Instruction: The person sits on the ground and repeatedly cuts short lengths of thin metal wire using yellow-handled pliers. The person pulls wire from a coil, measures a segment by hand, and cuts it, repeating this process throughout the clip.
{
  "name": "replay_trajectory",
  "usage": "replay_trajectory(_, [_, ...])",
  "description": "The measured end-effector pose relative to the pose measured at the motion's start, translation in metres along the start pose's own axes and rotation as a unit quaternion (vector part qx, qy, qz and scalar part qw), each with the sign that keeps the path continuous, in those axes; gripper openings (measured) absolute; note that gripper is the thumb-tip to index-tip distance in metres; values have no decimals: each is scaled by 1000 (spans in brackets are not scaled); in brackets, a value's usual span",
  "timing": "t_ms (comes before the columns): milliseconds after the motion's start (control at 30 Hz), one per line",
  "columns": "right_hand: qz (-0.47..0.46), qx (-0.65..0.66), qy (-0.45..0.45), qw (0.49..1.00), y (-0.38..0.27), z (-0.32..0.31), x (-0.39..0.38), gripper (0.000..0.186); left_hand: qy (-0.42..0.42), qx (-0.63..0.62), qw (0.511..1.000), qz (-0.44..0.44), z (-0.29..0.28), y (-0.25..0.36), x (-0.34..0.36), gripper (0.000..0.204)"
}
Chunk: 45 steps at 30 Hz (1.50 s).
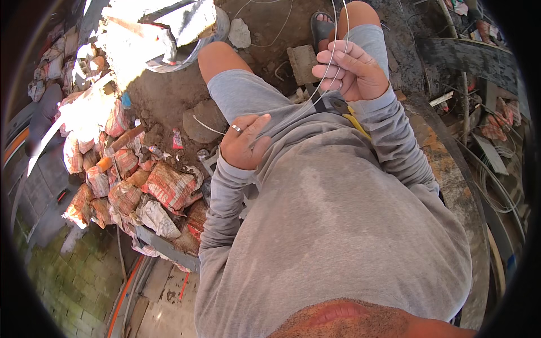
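Thin pale wire point(307, 106) runs in two strands between my hands, across my lap, and on up past the top edge. My right hand point(355, 70), over my right thigh, has its fingers curled and its thumb closed against the strands. My left hand point(245, 141) is near my left hip, its fingers bent around the wire; a short wire end sticks out on its left side. The exact grip there is partly hidden by the fingers. A tool with a dark metal head and yellow handles point(359, 125) rests at my waist beside my right wrist.
On the left lies a heap of dirty red-and-white sacks point(169, 186). A round tub point(220, 28) holding pale sheets stands ahead. Concrete blocks point(303, 63) and a stone point(204, 121) lie near my legs. Boards point(473, 59) and coiled wire point(490, 174) are on the right.
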State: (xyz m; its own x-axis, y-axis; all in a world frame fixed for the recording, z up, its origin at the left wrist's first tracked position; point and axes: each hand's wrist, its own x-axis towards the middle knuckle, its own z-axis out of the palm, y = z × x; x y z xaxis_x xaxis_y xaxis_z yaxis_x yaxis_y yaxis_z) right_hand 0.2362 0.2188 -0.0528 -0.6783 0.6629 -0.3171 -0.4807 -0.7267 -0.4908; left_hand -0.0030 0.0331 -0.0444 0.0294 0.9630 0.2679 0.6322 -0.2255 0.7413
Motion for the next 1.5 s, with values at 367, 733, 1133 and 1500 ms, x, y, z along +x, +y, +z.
replay_trajectory(367, [1, -28, 63, 998, 64, 11, 1, 18, -40, -257, 919, -295, 44, 32, 43, 14])
replay_trajectory(733, [-6, -42, 147, 988, 31, 1, 0, 26, 49, 150, 987, -19, 49, 32, 38, 45])
replay_trajectory(1133, [65, -114, 85, 988, 32, 5, 6, 30, 57, 152, 983, 89, 26, 23, -11, 51])
replay_trajectory(1500, [72, -120, -50, 989, 31, 15, 4, 30, -11, -266, 955, -133, 26, 19, -14, 24])
